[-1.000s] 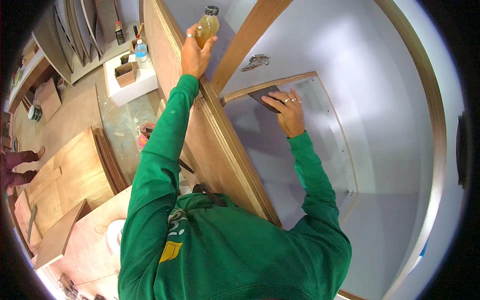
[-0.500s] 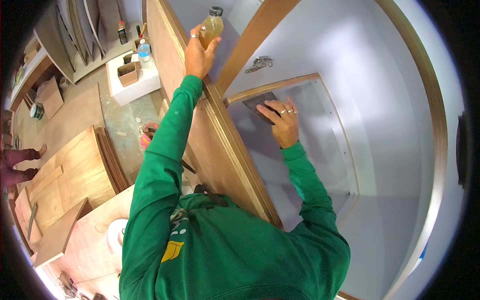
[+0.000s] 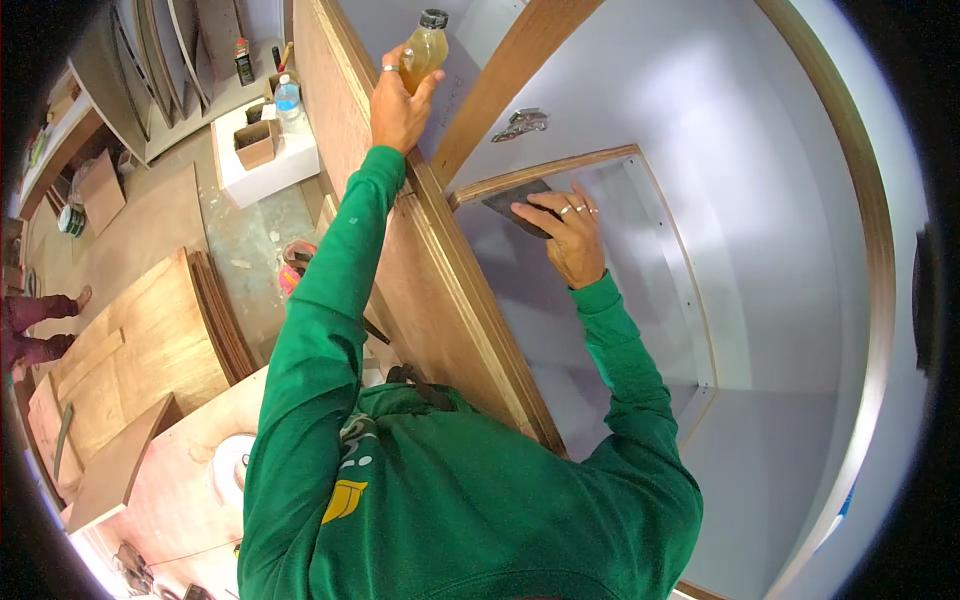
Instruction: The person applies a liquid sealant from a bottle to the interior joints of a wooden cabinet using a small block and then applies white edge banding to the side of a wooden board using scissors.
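Note:
My left hand [image 3: 398,100] is raised high and grips a small bottle of yellowish liquid with a dark cap [image 3: 424,46], resting against the top edge of a tall plywood side panel [image 3: 440,290]. Flat on a dark pad [image 3: 512,203], my right hand [image 3: 570,232] presses it against the pale inner face of a white cabinet [image 3: 760,250], just below a wooden shelf edge [image 3: 545,170]. A metal hinge [image 3: 522,122] is fixed above that shelf. Both sleeves are green.
Plywood sheets [image 3: 150,350] lie on the floor at the left. A white box [image 3: 262,165] holds a cardboard carton and a water bottle [image 3: 287,97]. Another person's legs [image 3: 40,320] show at the far left. Curved panels lean at the upper left.
My right hand has slid the dark pad a little left and up along the cabinet's inner face. The left hand with the bottle has barely moved.

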{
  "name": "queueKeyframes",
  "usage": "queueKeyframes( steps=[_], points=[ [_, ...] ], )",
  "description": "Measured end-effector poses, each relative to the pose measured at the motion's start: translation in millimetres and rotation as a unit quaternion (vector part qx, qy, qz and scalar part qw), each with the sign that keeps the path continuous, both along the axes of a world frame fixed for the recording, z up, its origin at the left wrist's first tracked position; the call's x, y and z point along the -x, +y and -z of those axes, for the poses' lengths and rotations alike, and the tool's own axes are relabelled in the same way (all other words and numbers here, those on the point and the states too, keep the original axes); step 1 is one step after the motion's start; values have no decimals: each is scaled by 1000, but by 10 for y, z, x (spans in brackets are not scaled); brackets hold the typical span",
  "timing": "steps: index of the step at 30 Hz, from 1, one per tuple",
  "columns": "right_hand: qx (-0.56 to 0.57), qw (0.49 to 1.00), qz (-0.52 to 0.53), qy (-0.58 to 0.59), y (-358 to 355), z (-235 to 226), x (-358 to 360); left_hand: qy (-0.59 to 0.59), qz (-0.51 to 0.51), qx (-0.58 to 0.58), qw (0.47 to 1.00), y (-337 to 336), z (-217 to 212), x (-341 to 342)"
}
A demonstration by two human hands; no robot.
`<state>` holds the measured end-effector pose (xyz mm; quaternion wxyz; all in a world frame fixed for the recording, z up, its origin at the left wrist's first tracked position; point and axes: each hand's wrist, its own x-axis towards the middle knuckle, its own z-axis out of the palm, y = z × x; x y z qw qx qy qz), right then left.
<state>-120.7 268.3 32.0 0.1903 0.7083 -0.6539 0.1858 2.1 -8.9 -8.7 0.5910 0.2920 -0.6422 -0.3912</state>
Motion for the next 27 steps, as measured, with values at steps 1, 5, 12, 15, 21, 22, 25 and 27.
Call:
queueKeyframes(
  steps=[1, 5, 12, 15, 21, 22, 25, 27],
  points=[
    [6, 1000, 4, -1, 12, 7, -12, -2, -4, 8, 1000, 18, -4, -4],
    [42, 999, -4, -4, -117, 58, -202, 3, 0, 5, 1000, 8, 12, -3],
    [57, 998, 6, 9, 19, 242, -292, -1, 9, -5, 1000, 63, -72, -23],
    [50, 999, 11, 7, -1, 119, -270, -1, -1, -1, 1000, -27, 22, -42],
    [45, 998, 13, 31, -136, 130, -228, 4, 7, 7, 1000, 104, -73, -25],
    [43, 999, 7, 26, -139, 147, -224, 0, 2, 9, 1000, 117, -76, -29],
    [31, 999, -9, 17, -116, 156, -225, -6, 18, -18, 1000, 92, -90, -47],
    [17, 999, -18, 22, -95, 93, -217, -7, 3, -7, 1000, 78, -72, -65]
  ],
)
